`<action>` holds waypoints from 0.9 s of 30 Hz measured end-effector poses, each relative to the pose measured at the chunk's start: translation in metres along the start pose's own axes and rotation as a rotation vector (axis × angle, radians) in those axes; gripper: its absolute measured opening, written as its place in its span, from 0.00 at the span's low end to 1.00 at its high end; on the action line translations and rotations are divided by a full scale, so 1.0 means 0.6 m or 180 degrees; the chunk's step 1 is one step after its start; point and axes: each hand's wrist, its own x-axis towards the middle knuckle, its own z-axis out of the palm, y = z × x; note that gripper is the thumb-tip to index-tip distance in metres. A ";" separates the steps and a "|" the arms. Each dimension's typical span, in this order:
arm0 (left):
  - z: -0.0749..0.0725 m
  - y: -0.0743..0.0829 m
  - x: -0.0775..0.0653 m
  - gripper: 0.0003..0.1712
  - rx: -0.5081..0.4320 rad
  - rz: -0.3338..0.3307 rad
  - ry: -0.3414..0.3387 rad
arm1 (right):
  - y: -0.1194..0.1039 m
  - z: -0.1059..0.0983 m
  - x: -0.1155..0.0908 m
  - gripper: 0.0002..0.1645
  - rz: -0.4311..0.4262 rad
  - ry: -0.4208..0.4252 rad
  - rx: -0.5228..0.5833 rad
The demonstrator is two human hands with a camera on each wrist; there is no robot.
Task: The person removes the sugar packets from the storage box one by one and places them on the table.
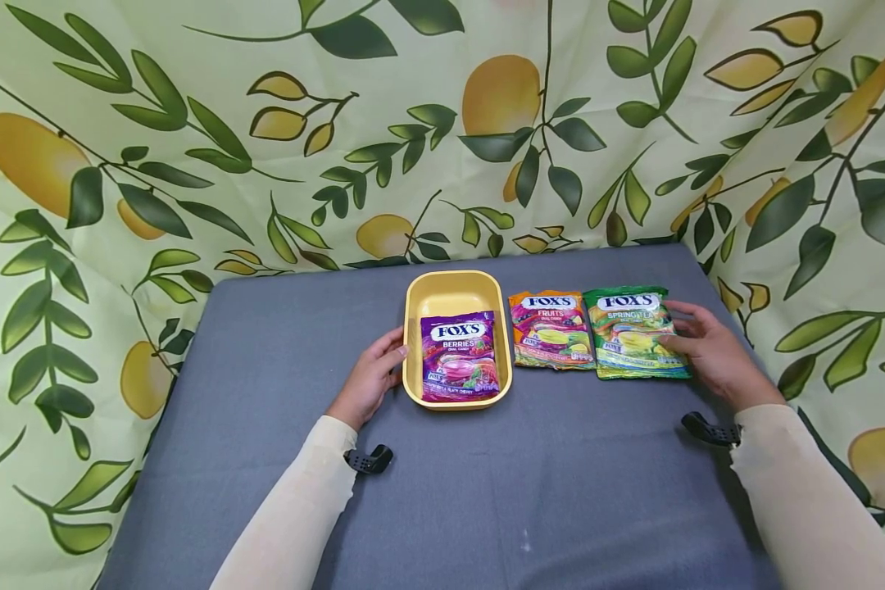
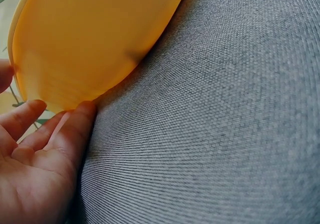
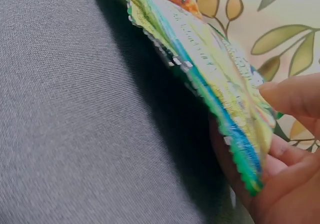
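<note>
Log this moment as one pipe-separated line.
left hand: touching yellow tray | right hand: pinching green Spring Tea bag | purple Berries bag: in tray | orange Fruits bag: on table

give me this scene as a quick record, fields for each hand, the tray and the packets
left hand: touches left side of yellow tray
right hand: pinches right edge of green packet, thumb on top
in tray: purple Berries packet
right of tray: orange Fruits packet, then green packet
surface: grey cloth
</note>
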 end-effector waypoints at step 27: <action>0.002 0.001 0.000 0.34 -0.0033 -0.0009 -0.0001 | 0.001 -0.029 -0.028 0.37 -0.0117 0.0512 0.0758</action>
